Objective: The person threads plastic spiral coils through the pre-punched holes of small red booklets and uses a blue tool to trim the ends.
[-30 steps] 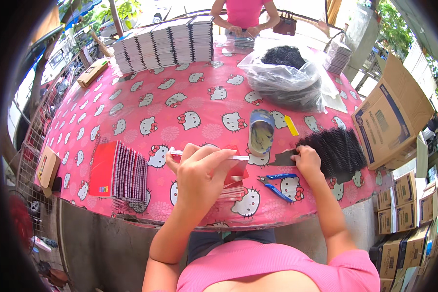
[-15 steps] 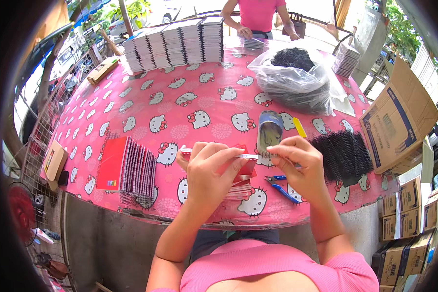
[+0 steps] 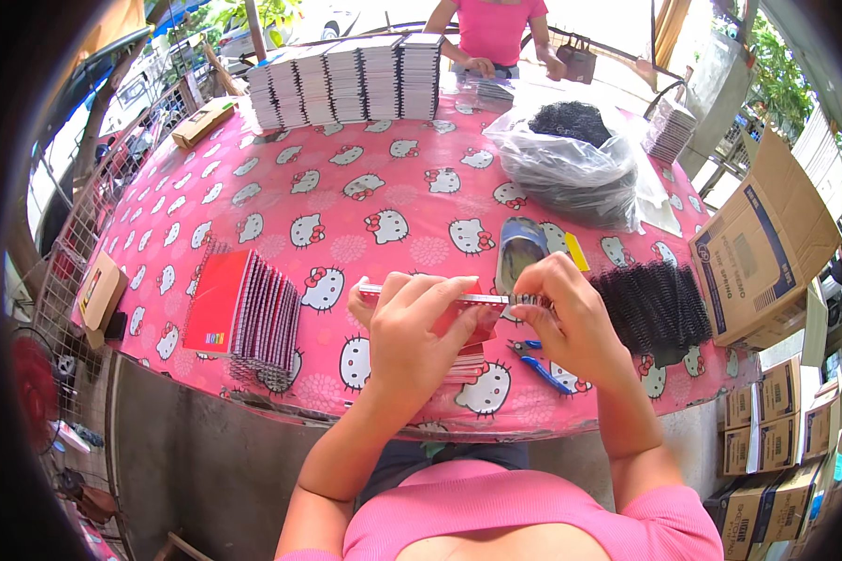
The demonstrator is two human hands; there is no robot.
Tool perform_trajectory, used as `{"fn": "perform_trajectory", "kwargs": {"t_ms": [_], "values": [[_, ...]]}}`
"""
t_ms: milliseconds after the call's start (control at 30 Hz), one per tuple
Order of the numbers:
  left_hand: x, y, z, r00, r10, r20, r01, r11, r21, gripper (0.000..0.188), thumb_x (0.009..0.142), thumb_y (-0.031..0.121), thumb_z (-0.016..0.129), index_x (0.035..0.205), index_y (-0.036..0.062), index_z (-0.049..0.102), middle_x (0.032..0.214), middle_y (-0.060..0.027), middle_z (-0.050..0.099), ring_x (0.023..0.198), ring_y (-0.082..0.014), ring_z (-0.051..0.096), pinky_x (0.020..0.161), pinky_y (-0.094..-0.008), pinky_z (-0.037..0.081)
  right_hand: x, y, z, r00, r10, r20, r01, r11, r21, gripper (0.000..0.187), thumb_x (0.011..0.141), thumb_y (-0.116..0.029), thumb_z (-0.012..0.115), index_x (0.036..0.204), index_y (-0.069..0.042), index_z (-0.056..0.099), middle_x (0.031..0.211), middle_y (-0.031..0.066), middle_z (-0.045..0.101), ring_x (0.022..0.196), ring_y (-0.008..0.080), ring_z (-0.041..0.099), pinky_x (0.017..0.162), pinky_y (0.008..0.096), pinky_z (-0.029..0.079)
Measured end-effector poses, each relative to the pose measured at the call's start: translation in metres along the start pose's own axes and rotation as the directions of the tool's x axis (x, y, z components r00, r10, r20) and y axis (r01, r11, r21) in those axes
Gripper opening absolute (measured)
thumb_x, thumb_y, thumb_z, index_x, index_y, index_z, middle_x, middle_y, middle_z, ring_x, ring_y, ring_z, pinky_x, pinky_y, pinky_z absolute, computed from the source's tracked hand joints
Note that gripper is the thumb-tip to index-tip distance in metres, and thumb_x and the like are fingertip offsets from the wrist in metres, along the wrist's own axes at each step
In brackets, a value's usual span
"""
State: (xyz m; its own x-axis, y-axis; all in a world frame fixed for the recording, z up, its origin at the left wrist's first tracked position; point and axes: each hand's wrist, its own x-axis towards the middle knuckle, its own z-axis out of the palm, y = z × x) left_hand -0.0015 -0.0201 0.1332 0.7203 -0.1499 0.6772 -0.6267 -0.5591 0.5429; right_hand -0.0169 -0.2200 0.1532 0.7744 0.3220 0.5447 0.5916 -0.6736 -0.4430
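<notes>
A red notebook (image 3: 484, 323) is raised over the table with its white page edge up, and my left hand (image 3: 410, 327) is closed around it. At the notebook's right end, my right hand (image 3: 575, 313) pinches a short dark spiral coil (image 3: 531, 300) against the edge. How far the coil runs into the holes is hidden by my fingers. Beneath the hands lies a small stack of unbound red notebooks (image 3: 468, 365), partly covered. Blue-handled cutters (image 3: 544, 372) rest on the table beside my right wrist.
Red spiral-bound notebooks (image 3: 220, 304) stand stacked at left. Black coils (image 3: 650, 313) lie at right, by an open carton (image 3: 758, 252). Farther back are a slipper-shaped tray (image 3: 519, 252), a plastic bag of coils (image 3: 571, 178) and tall notebook stacks (image 3: 346, 84). A co-worker (image 3: 496, 33) stands opposite.
My right hand has turned and closed in at the notebook's end, with the coil now lined up against its edge. The left hand keeps its hold. The view has shifted slightly.
</notes>
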Motion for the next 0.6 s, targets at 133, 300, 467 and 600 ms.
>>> {"fn": "perform_trajectory", "kwargs": {"t_ms": [133, 300, 467, 600], "values": [[-0.007, -0.007, -0.001, 1.000, -0.007, -0.015, 0.007, 1.000, -0.022, 0.024, 0.069, 0.019, 0.081, 0.092, 0.0142, 0.075, 0.087, 0.0007, 0.069, 0.085, -0.0149, 0.057, 0.087, -0.0346, 0.036, 0.004, -0.012, 0.005, 1.000, -0.007, -0.007, 0.006, 0.999, -0.036, 0.021, 0.086, -0.016, 0.065, 0.104, -0.008, 0.058, 0.083, 0.0100, 0.060, 0.075, 0.0330, 0.062, 0.064, 0.0413, 0.049], [-0.008, -0.003, 0.000, 1.000, 0.020, -0.013, -0.020, 0.999, 0.047, 0.024, 0.068, 0.025, 0.081, 0.091, 0.0185, 0.075, 0.086, 0.0055, 0.069, 0.083, -0.0115, 0.057, 0.089, -0.0373, 0.024, 0.009, -0.023, 0.001, 0.997, 0.010, 0.073, -0.009, 1.000, -0.025, 0.013, 0.085, -0.013, 0.065, 0.095, -0.006, 0.061, 0.084, 0.0111, 0.063, 0.076, 0.0313, 0.064, 0.060, 0.0394, 0.049], [-0.012, -0.004, -0.007, 1.000, 0.008, -0.014, -0.007, 0.996, 0.085, 0.027, 0.066, 0.024, 0.082, 0.092, 0.0174, 0.074, 0.087, 0.0047, 0.068, 0.084, -0.0129, 0.057, 0.088, -0.0366, 0.028, 0.029, 0.012, -0.010, 0.956, 0.073, 0.283, -0.140, 0.964, 0.226, 0.019, 0.090, -0.018, 0.060, 0.086, 0.000, 0.063, 0.085, 0.0138, 0.066, 0.072, 0.0287, 0.065, 0.062, 0.0362, 0.051], [-0.011, -0.006, -0.008, 0.997, 0.045, -0.058, -0.040, 0.995, 0.088, 0.028, 0.066, 0.021, 0.084, 0.090, 0.0137, 0.073, 0.086, 0.0013, 0.067, 0.086, -0.0168, 0.057, 0.083, -0.0362, 0.037, 0.058, 0.109, 0.013, 0.668, 0.671, 0.322, -0.427, 0.699, -0.574, 0.060, 0.089, -0.057, 0.051, 0.092, 0.000, 0.068, 0.097, 0.0161, 0.069, 0.087, 0.0310, 0.069, 0.074, 0.0410, 0.054]]}}
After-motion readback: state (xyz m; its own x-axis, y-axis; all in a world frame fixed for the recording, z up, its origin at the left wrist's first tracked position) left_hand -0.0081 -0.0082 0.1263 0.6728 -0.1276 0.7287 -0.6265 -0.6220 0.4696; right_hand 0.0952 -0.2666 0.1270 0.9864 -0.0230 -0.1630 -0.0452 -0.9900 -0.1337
